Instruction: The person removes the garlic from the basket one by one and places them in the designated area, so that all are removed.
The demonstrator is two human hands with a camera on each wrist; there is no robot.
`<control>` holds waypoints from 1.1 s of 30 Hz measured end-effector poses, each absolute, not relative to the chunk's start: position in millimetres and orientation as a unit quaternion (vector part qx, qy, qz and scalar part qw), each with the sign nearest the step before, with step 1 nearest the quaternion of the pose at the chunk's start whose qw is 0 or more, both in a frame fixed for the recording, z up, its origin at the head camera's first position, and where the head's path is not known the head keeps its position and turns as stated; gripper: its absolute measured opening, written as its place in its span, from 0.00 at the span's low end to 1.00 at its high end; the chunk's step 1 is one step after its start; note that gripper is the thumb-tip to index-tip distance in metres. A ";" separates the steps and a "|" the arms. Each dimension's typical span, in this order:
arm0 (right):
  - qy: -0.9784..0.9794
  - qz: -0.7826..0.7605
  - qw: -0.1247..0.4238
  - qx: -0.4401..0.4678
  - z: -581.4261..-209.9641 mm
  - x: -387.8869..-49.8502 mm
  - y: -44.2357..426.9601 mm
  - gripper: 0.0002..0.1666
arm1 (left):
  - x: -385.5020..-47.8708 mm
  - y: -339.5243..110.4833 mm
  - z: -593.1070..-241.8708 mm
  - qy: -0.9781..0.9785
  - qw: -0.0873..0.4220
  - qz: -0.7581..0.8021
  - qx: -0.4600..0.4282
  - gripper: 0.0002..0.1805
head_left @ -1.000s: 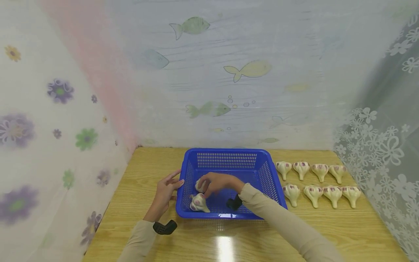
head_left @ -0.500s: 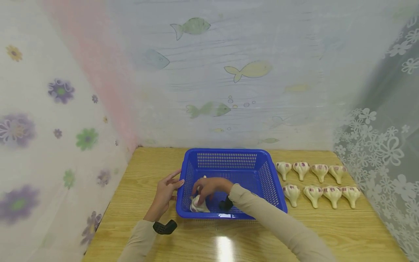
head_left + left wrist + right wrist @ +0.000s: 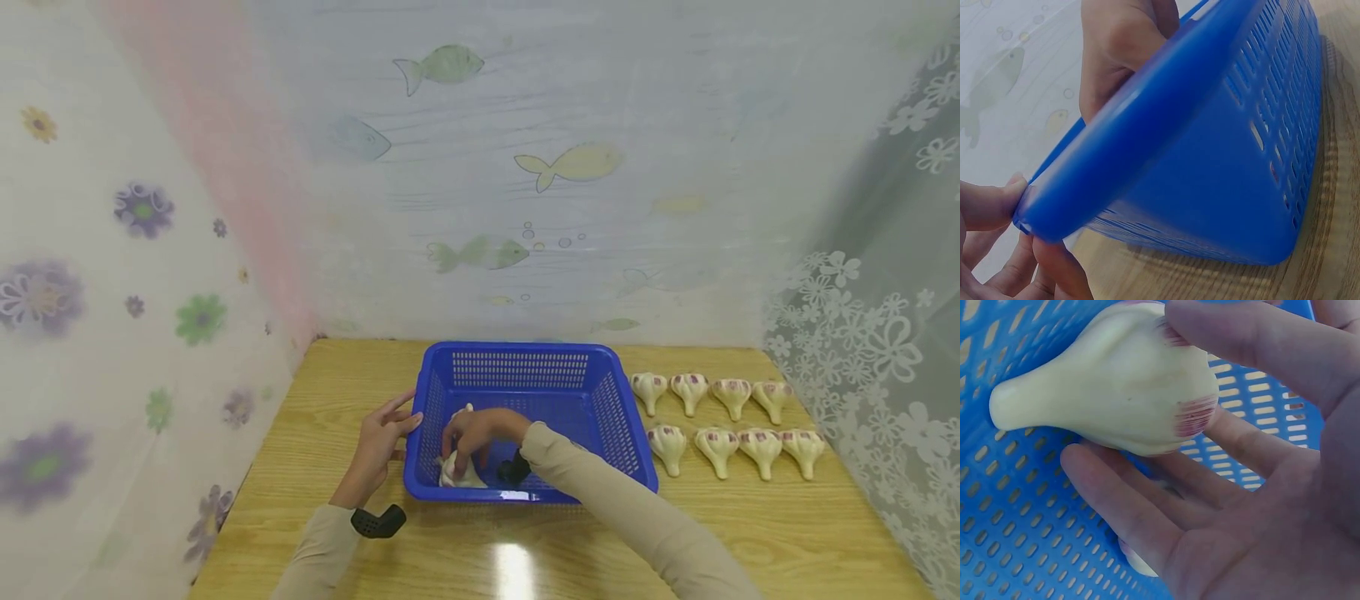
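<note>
My left hand [image 3: 375, 442] pinches the left rim of a blue plastic basket [image 3: 517, 375], thumb above and fingers below in the left wrist view. Inside the basket, my right hand [image 3: 486, 429] is around a garlic bulb [image 3: 467, 477] at the near left corner. Seen from the right wrist, the thumb lies on one side of this pale, purple-streaked bulb [image 3: 1129, 381] and the fingers on the other. A second garlic bulb [image 3: 1138, 559] shows partly behind the fingers; in the head view the right hand hides most of it.
To the right of the basket, several garlic bulbs [image 3: 717, 450] lie in two rows on the wooden table [image 3: 337, 367], stems pointing towards me. Patterned curtains [image 3: 525, 208] hang behind and along both sides.
From beside the farther bulb, my right hand has moved down and slightly left onto the nearer bulb, which it now grips. The left hand has kept its place on the rim.
</note>
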State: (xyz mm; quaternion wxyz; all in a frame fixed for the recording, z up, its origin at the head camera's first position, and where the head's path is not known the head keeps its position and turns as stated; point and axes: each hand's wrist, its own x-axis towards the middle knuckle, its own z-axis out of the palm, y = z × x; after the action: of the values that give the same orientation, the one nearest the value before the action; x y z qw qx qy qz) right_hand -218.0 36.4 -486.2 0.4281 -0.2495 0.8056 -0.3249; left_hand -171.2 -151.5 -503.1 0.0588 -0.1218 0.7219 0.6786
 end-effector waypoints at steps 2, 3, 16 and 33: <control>0.803 -0.336 0.425 -0.248 -485.4 -217.3 38.4 0.14 | -171.5 -151.6 -503.9 0.722 0.058 0.679 -0.120 0.25; 0.801 -0.342 0.424 -0.248 -485.0 -216.8 39.5 0.14 | -171.5 -151.7 -504.2 0.722 0.058 0.679 -0.120 0.25; 0.773 -0.396 0.416 -0.270 -469.3 -215.3 59.7 0.17 | -172.0 -153.0 -504.0 0.712 0.070 0.688 -0.119 0.26; 0.761 -0.434 0.400 -0.270 -462.1 -212.8 94.1 0.20 | -165.1 -150.2 -488.0 0.711 0.078 0.691 -0.106 0.27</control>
State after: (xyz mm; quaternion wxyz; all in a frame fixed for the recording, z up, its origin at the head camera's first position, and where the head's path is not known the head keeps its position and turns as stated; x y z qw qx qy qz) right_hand -212.8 94.1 -462.1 0.4002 -0.2701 0.7608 -0.4337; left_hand -165.1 -150.2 -488.0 0.0782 -0.1062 0.7107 0.6911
